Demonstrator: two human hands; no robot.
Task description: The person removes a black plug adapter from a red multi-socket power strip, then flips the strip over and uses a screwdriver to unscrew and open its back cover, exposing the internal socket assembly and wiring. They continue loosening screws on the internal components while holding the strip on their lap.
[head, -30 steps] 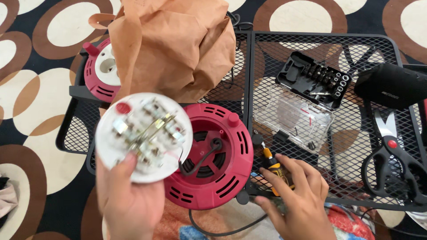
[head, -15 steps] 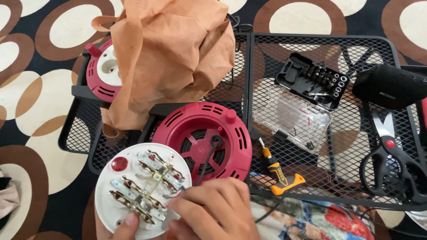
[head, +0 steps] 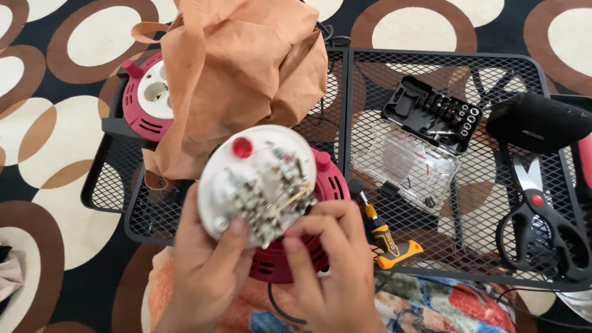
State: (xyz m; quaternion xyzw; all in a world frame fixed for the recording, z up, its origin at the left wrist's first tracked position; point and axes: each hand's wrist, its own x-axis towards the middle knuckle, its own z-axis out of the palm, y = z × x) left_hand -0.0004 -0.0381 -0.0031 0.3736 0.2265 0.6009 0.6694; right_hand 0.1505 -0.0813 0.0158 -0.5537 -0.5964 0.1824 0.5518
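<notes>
My left hand [head: 206,277] holds a round white socket plate [head: 259,182] from below, its wired inner side with metal contacts and a red button facing up. My right hand [head: 336,265] grips the plate's lower right edge, fingertips on the wiring. Under the plate lies the red cable reel housing [head: 320,203] on the black mesh tray [head: 345,61]. A black cord [head: 280,308] trails from the reel toward me.
An orange-handled screwdriver [head: 385,237] lies right of the reel. A bit set in a black case [head: 431,117] with clear lid, scissors [head: 542,222] and a black device [head: 536,123] sit to the right. A brown bag [head: 240,68] covers a second red reel [head: 145,98].
The plate has come up from my lap and over the red reel. My right hand shifted from on top of the plate to its lower right edge.
</notes>
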